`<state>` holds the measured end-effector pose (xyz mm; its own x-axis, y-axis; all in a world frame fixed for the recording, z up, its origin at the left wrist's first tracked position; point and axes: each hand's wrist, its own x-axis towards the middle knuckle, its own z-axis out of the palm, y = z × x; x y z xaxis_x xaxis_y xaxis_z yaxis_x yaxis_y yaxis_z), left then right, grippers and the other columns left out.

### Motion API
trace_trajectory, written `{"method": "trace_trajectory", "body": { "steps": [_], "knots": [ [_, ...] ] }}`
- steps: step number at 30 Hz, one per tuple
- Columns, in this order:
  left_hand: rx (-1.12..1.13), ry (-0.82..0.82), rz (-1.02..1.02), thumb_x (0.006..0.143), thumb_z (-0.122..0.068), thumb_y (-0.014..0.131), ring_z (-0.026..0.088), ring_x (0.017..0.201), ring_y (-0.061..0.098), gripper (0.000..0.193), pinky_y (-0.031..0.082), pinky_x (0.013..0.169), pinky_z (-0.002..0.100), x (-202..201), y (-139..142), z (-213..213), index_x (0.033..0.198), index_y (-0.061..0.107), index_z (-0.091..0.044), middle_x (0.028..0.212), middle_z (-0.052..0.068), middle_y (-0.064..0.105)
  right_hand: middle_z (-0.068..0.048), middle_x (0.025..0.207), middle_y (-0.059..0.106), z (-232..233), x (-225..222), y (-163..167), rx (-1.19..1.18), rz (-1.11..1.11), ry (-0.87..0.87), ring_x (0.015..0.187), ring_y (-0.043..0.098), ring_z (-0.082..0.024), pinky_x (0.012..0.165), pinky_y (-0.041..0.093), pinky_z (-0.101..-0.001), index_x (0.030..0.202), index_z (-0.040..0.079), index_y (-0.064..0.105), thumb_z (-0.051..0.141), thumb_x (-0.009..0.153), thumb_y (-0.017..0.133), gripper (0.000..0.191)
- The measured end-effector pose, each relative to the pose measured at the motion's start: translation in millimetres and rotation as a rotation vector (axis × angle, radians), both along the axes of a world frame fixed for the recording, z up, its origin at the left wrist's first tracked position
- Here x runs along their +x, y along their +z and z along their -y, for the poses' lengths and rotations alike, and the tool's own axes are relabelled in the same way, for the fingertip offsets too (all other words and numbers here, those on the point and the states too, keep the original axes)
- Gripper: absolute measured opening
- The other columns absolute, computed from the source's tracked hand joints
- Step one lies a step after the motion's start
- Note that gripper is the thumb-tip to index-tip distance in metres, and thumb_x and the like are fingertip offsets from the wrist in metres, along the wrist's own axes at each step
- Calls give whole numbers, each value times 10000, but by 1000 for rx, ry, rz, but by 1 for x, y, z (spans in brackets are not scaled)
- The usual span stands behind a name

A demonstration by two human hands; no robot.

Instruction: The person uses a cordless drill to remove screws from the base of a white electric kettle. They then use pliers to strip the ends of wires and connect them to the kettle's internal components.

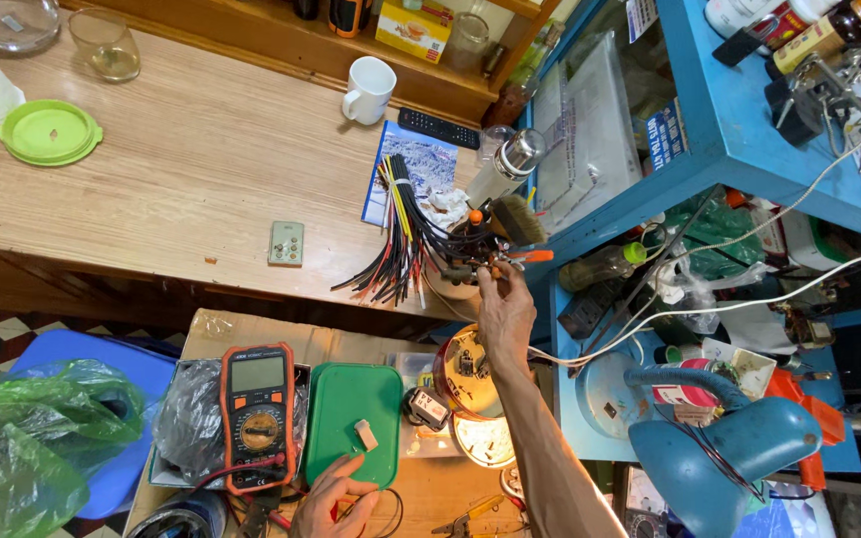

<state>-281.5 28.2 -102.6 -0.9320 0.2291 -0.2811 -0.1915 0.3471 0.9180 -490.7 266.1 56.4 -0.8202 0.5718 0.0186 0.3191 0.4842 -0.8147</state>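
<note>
Wires (401,234), a thick bundle of red, black and yellow strands bound at the far end and fanned out at the near end, lie on the right edge of the wooden table (171,169), beside a tool holder (485,244) crowded with a brush and orange-handled tools. Right hand (505,314) reaches far across to that cluster, its fingers pinched narrow on something small there; what exactly it grips is too tangled to make out. Left hand (329,503), near the bottom edge and partly cut off, is half open with fingers curled, its fingertips touching the near rim of a green tray (336,423). That tray holds only a small white block (366,434). Left of the tray an orange multimeter (257,416) rests on a grey bag. Farther left, a green plastic bag (22,448) hides whatever is inside it.
</note>
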Motion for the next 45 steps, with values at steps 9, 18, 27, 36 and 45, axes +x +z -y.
{"method": "trace_trajectory", "body": {
  "steps": [9,18,27,36,45],
  "knots": [
    [-100,-65,72,825,-244,798,233,1474,407,195,358,1196,419,4,-7,-8,993,832,-152,1428,85,609,-248,1448,493,44,-17,-24,-357,-86,278,1352,518,-310,1105,420,-388,1578,9,162,190,923,674,851],
    [-132,-92,-49,817,-246,806,269,1442,453,187,382,1158,438,14,-6,-18,975,831,-150,1377,109,652,-230,1458,562,-12,99,-70,-378,-34,202,1330,586,-269,1102,463,-362,1505,-25,381,149,942,644,645],
    [-12,63,-76,898,-188,739,247,1181,677,222,511,990,327,37,47,-17,1075,750,-55,1326,116,719,-98,1229,729,-92,257,-3,-380,99,182,1133,656,-156,991,501,-283,1336,11,630,154,1007,591,361],
    [256,422,101,965,-210,718,79,1027,646,305,497,909,223,114,109,59,1179,719,7,1141,48,732,-120,1224,704,-94,470,23,-511,130,-153,1085,696,-165,963,549,-283,1307,-46,629,157,1008,598,363],
    [269,534,91,984,-243,699,106,950,682,287,553,892,253,199,125,74,1147,713,-7,1059,49,734,-137,1116,738,-55,587,-19,-558,240,-193,999,710,-172,902,556,-281,1263,-45,672,211,1037,582,353]
  ]
}}
